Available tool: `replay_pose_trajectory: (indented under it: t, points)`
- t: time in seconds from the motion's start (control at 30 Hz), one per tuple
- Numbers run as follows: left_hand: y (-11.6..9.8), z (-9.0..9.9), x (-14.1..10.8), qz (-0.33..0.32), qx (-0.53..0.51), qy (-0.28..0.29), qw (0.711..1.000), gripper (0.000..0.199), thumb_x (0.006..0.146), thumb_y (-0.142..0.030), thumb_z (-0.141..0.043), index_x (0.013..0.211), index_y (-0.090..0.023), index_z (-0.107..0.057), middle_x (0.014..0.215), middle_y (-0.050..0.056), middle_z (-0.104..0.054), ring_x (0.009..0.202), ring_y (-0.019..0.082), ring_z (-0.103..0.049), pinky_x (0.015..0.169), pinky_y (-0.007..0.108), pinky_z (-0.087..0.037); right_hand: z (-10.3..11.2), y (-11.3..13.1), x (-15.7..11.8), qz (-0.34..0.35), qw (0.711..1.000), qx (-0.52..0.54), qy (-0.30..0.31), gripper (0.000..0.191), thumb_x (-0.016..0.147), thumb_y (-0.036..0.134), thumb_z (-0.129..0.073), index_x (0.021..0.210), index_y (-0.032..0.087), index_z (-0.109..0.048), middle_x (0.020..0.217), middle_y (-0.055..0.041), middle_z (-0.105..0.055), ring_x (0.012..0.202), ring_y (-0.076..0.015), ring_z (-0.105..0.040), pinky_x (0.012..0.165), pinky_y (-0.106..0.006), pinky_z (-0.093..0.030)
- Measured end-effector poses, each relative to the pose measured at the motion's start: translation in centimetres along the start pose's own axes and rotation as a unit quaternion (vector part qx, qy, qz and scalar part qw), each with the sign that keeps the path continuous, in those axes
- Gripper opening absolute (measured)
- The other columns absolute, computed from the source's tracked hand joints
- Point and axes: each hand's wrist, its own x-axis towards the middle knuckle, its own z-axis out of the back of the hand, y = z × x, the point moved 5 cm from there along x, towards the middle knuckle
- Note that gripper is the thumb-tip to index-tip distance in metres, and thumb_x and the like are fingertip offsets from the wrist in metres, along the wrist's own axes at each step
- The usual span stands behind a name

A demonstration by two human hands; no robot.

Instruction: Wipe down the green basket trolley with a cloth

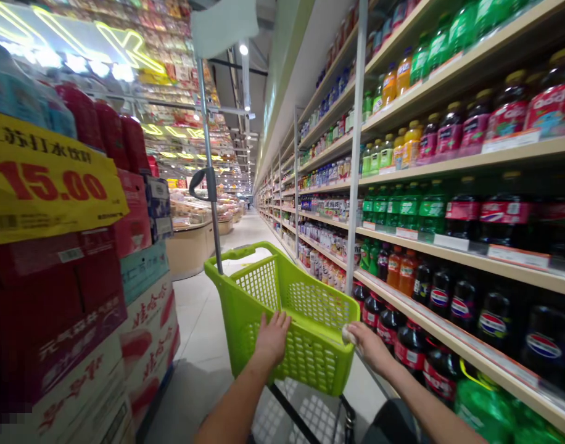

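A lime-green plastic shopping cart with perforated sides stands in front of me, its basket bare inside where I can see. My left hand is on the near rim, fingers bent over the edge. At the basket's right corner, my right hand is closed with a small crumpled white thing at its fingertips; I cannot tell whether it also grips the rim. A grey metal pole with a dark clip rises from the cart's far left corner, topped by a pale flag-like sheet.
Drink shelves line the right side, with dark cola bottles on the lower levels. Stacked drink cartons stand close on the left under a yellow price sign. A tiled aisle runs ahead past a curved display counter.
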Motion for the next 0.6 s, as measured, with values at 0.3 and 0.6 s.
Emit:
replay_pose_trajectory:
  t: [0.3,0.6]
  points:
    - [0.7,-0.3,-0.4,0.005,0.017,-0.069,0.997,0.073,0.065,-0.011,-0.038,0.137,-0.012,-0.024,0.145,0.01,-0.024,0.135,0.023,-0.014,0.108,0.05,-0.009,-1.3,2.8,-0.3,-0.02,0.991,0.104,-0.08,0.048,0.065,0.01,-0.037,0.104,0.019,-0.063,0.112,-0.0062,-0.061,0.107,-0.0181,-0.054,0.098,-0.035,-0.038]
    - [2.7,1.7,-1.0,0.058,-0.013,-0.06,0.996,0.072,0.06,-0.018,-0.047,0.131,-0.015,-0.037,0.139,0.011,-0.037,0.13,0.028,-0.026,0.105,0.059,-0.004,-1.8,0.3,1.0,-0.085,0.979,-0.089,-0.164,0.049,0.065,0.005,-0.037,0.107,0.01,-0.061,0.116,-0.015,-0.057,0.111,-0.0253,-0.05,0.096,-0.04,-0.038]
